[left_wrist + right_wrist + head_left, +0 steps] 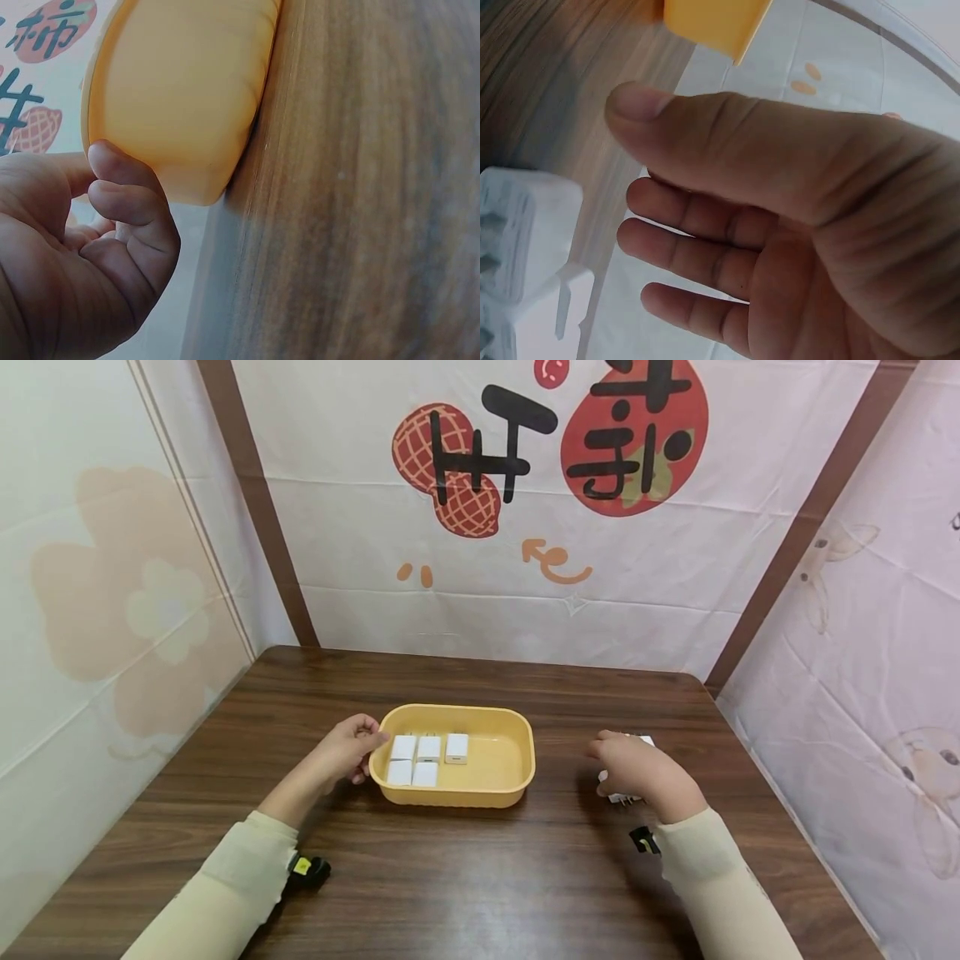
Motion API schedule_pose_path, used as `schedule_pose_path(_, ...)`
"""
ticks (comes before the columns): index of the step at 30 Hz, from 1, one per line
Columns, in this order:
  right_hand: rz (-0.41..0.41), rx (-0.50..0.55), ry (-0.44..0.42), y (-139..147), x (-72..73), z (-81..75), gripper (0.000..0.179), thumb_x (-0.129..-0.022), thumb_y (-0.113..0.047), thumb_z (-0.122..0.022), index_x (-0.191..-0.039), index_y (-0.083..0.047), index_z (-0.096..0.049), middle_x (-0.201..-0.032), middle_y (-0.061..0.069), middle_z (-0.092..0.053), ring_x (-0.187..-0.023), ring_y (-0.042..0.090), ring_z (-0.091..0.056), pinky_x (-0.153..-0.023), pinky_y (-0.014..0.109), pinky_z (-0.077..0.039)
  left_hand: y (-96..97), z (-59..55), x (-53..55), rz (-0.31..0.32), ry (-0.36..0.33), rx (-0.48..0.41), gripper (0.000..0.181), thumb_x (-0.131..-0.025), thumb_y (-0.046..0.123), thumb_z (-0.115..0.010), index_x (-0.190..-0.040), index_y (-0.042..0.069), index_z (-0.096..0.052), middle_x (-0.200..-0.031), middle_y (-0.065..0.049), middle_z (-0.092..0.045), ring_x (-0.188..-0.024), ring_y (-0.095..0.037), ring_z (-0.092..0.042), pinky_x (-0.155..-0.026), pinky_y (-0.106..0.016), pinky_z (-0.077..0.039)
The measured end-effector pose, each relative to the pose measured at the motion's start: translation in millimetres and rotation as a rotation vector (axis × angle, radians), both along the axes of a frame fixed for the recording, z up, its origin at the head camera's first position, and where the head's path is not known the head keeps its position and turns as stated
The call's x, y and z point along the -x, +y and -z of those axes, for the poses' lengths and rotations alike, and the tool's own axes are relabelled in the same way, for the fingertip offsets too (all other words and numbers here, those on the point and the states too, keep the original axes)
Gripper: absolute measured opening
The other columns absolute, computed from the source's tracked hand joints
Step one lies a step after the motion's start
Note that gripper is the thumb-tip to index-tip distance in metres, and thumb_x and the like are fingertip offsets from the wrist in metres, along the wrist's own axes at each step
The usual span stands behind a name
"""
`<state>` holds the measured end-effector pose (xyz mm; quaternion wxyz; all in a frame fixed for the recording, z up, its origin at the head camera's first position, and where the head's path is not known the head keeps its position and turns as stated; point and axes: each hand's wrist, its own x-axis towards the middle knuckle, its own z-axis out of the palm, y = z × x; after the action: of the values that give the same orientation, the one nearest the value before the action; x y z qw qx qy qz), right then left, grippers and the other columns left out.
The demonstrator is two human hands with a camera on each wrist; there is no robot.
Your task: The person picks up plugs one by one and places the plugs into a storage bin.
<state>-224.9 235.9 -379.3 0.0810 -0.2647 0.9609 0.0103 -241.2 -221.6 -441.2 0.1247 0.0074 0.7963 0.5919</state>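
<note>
On the table a yellow plastic tub (491, 768) holds several white USB wall chargers (457, 748), most of them grouped at its left end. The left hand (348, 750) pinches the tub's left rim between thumb and fingers; the left wrist view shows the fingertips against the tub wall (172, 82). To the right of the tub, the right hand (641, 772) hovers over more white chargers (622, 797), partly hiding them. In the right wrist view its fingers are loosely extended with nothing between them, and the pronged chargers (532, 225) lie beside the fingertips.
The dark wood-grain table (442, 877) reaches back to a printed white curtain (337, 552), with fabric walls on both sides. Black wrist-camera mounts (307, 872) sit by both sleeves.
</note>
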Motion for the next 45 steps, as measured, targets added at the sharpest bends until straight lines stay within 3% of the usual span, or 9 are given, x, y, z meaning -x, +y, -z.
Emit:
schedule_pose_path(7, -0.005, -0.024, 0.034, 9, -0.6, 2.2, 0.045, -0.071, -0.002, -0.086, -0.114, -0.003, -0.072, -0.109, 0.011, -0.066, -0.102, 0.032, -0.066, -0.082, 0.043, -0.056, -0.4, -2.6, -2.0, 0.006, 0.009, 0.008, 0.028, -0.107, 0.025, -0.055, -0.115, 0.002, -0.043, -0.07, -0.003, -0.051, -0.053, -0.014, -0.05, -0.046, -0.027, -0.044)
schedule_pose_path(12, 0.02, -0.03, 0.022, 11, -1.6, 4.8, 0.047, -0.071, -0.004, -0.09, -0.114, -0.003, -0.072, -0.114, 0.013, -0.066, -0.101, 0.03, -0.067, -0.081, 0.042, -0.057, -0.3, -4.3, -2.9, 0.018, 0.01, 0.004, 0.03, -0.107, 0.026, -0.056, -0.116, 0.001, -0.042, -0.072, -0.003, -0.05, -0.053, -0.013, -0.05, -0.045, -0.027, -0.044)
schedule_pose_path(19, 0.007, 0.012, 0.05, 18, 2.3, 11.4, 0.034, -0.064, 0.001, -0.088, -0.092, -0.008, -0.07, -0.097, 0.008, -0.064, -0.08, 0.02, -0.06, -0.07, 0.035, -0.052, 2.9, -4.7, -1.0, 0.017, 0.004, 0.005, 0.03, -0.107, 0.026, -0.056, -0.116, 0.001, -0.042, -0.072, -0.003, -0.05, -0.053, -0.013, -0.05, -0.045, -0.027, -0.044)
schedule_pose_path(22, 0.006, 0.021, 0.037, 21, 6.9, 14.2, 0.032, -0.065, 0.003, -0.088, -0.089, -0.009, -0.069, -0.093, 0.005, -0.064, -0.077, 0.017, -0.057, -0.069, 0.034, -0.051, 4.3, -4.8, 0.7, 0.008, -0.006, 0.009, 0.029, -0.107, 0.026, -0.056, -0.115, 0.002, -0.043, -0.071, -0.003, -0.05, -0.053, -0.013, -0.05, -0.045, -0.027, -0.044)
schedule_pose_path(30, 0.033, 0.034, -0.029, 22, 17.2, 12.1, 0.031, -0.071, 0.008, -0.082, -0.097, -0.006, -0.072, -0.099, 0.008, -0.067, -0.078, 0.016, -0.056, -0.071, 0.035, -0.051, 7.4, -7.6, 3.9, 0.003, -0.01, 0.006, 0.028, -0.107, 0.025, -0.055, -0.115, 0.001, -0.042, -0.071, -0.003, -0.049, -0.053, -0.013, -0.05, -0.046, -0.026, -0.044)
schedule_pose_path(42, 0.043, 0.033, -0.029, 16, 13.5, 18.2, 0.03, -0.077, -0.002, -0.084, -0.105, -0.005, -0.075, -0.107, 0.009, -0.071, -0.099, 0.023, -0.065, -0.081, 0.039, -0.053, -0.6, -3.2, 6.2, 0.012, 0.004, 0.009, 0.027, -0.107, 0.025, -0.055, -0.114, 0.002, -0.043, -0.07, -0.003, -0.049, -0.054, -0.014, -0.05, -0.046, -0.027, -0.044)
schedule_pose_path(45, 0.059, 0.048, -0.041, 14, 4.0, 17.5, 0.029, -0.078, -0.003, -0.083, -0.106, -0.005, -0.075, -0.109, 0.009, -0.071, -0.1, 0.023, -0.065, -0.081, 0.039, -0.052, -3.2, -4.0, -1.7, 0.015, 0.007, 0.012, 0.027, -0.107, 0.024, -0.055, -0.115, 0.001, -0.043, -0.071, -0.004, -0.049, -0.054, -0.015, -0.05, -0.046, -0.027, -0.044)
